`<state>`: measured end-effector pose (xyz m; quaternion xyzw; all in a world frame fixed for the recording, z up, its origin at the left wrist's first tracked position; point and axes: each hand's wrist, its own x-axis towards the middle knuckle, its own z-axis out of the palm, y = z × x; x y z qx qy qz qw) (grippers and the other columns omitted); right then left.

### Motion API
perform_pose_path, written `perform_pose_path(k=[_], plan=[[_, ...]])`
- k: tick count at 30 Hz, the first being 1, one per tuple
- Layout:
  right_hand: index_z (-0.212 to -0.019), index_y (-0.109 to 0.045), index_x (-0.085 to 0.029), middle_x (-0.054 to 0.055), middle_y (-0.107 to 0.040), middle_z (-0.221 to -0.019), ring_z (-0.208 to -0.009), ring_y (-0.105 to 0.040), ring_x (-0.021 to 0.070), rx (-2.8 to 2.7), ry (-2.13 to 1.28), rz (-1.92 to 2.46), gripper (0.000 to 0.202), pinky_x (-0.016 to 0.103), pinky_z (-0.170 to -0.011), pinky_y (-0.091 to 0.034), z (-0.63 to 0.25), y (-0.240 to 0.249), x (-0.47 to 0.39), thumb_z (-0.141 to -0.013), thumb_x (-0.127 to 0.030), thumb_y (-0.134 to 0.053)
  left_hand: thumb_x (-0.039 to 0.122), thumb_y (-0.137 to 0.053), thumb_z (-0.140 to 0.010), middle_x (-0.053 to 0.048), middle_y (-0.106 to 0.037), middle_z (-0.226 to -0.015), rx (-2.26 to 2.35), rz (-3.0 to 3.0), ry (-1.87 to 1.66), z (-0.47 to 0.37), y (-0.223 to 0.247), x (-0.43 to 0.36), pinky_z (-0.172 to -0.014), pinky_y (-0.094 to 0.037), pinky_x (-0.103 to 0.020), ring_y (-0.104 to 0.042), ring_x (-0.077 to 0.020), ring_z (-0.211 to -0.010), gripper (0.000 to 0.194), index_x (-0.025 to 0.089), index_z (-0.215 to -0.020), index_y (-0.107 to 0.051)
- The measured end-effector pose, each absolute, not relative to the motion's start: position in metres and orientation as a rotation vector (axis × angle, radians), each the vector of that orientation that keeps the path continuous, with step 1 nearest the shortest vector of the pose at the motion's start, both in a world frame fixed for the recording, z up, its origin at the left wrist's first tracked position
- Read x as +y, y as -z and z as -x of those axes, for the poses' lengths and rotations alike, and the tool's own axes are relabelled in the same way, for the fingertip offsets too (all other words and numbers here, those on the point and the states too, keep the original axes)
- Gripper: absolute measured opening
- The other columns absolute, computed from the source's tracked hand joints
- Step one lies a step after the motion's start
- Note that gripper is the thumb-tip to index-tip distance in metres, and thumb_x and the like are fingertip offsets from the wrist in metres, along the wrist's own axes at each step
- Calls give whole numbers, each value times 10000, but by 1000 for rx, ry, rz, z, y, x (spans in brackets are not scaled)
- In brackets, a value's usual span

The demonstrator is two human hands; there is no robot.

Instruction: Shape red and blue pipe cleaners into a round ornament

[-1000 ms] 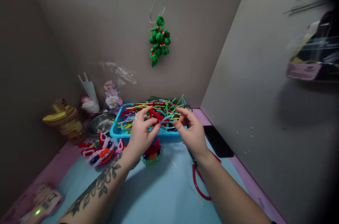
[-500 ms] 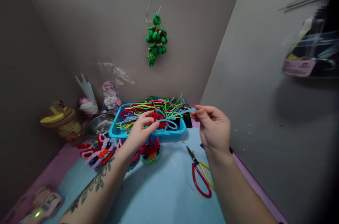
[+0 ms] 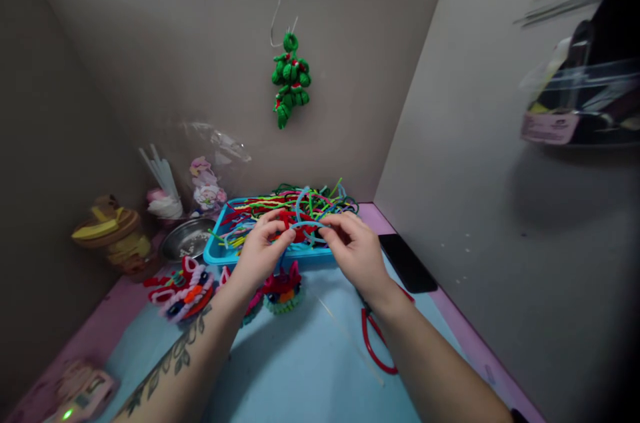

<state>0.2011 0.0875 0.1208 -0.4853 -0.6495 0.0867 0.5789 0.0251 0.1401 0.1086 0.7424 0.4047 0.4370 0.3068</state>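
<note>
My left hand (image 3: 264, 246) is closed in a pinch on a light blue pipe cleaner (image 3: 302, 204), which curls into a loop. A small red fuzzy piece (image 3: 286, 217) shows at the left fingertips; how it joins the blue one I cannot tell. On the other side of the loop, my right hand (image 3: 356, 251) pinches the same pipe cleaner. Both hands are above the front of a blue tray (image 3: 214, 253) heaped with pipe cleaners in many colours. Scissors with a red handle (image 3: 374, 348) lie partly hidden under my right forearm.
Fuzzy animal heads (image 3: 186, 293) stand left of my left forearm, another head (image 3: 283, 291) right of it. A metal bowl (image 3: 187, 241) and a brown-yellow pot (image 3: 113, 236) are at the left. A black phone (image 3: 407, 263) lies right. A green ornament (image 3: 291, 79) hangs on the back wall.
My right hand has moved left and in towards my left hand, bending the blue pipe cleaner into a loop. The phone has come into view, and my forearm now covers part of the scissors.
</note>
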Motion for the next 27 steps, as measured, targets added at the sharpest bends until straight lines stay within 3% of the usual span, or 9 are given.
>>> perform_pose_path(k=[6,13,19,27], plan=[[-769,-644,-213,31,-619,-797,-736,-573,151,-1495,-206,1079,96,275,-650,-474,-200,-117,89,-818,-214,-561,360,-542,-805,-108,-609,-1089,1096,-1887,-1158,-23,-113,139,-1014,-328,-400,-400,-254,-1260,230,179,-717,-654],[-731,-625,-210,30,-601,-785,-737,-565,154,-1417,-222,1050,101,270,-613,-459,-196,-117,85,-813,-222,-568,338,-590,-769,-100,-567,-1179,1122,-1862,-1221,-22,-111,141,-1016,-331,-396,-451,-252,-1212,181,179,-725,-666],[-767,-604,-213,27,-577,-783,-771,-556,165,-1398,-132,976,61,297,-669,-460,-191,-115,79,-807,-188,-566,315,-603,-761,-72,-594,-1057,1181,-1968,-1319,-24,-116,133,-967,-386,-364,-507,-240,-1110,162,187,-674,-651],[-768,-573,-206,38,-564,-825,-812,-569,168,-1386,-436,853,94,308,-712,-484,-185,-107,83,-838,-263,-547,365,-570,-803,-83,-606,-1107,1038,-1873,-1247,-23,-111,137,-979,-376,-360,-484,-244,-1159,214,181,-732,-653]])
